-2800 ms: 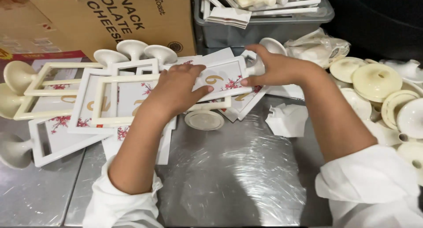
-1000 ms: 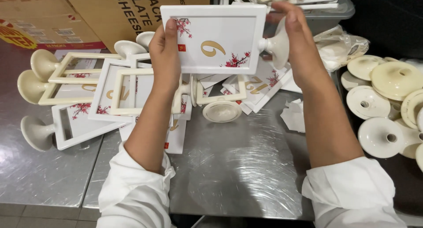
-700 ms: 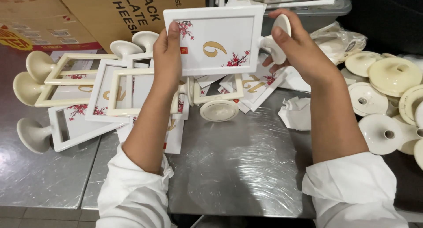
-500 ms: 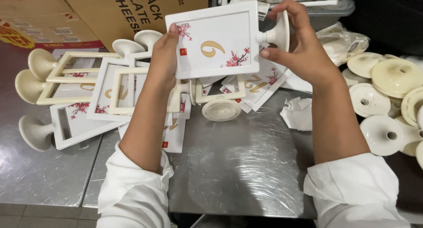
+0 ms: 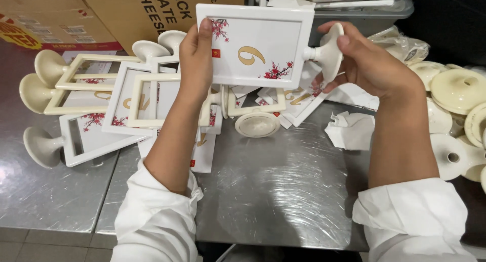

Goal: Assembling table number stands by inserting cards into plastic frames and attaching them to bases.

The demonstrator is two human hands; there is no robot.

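Steel worktop (image 5: 283, 191) strewn with empty cream frames (image 5: 147, 97), loose printed cards (image 5: 298, 102) and round bases (image 5: 455, 87). Above it, held clear of the surface: white card frame (image 5: 255, 44), face toward the camera, long axis roughly level and left to right, stem and round foot (image 5: 329, 52) pointing right. Left hand (image 5: 195, 57) clenched on the frame's left edge; right hand (image 5: 369, 64) grasping the foot. Likely risks: foot twisted askew or snapped at the thin stem; card sliding out; frame dropped onto the pile below.
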